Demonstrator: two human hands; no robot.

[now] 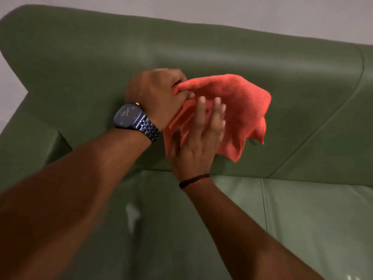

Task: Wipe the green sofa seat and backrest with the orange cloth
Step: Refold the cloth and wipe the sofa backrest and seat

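Observation:
The orange cloth (238,110) hangs bunched and loose in front of the green sofa backrest (262,61). My left hand (157,96), with a blue watch on its wrist, is closed on the cloth's upper left corner. My right hand (199,138), with a black band on its wrist, lies with spread fingers against the cloth's lower left part. The cloth's right half droops free against the backrest. The green seat (312,219) lies below both arms.
A pale wall (262,13) rises behind the sofa. The sofa's left armrest (26,142) is at the left edge. A seam (264,201) divides the seat cushions on the right. A pale glossy patch (132,215) shows on the seat between my arms.

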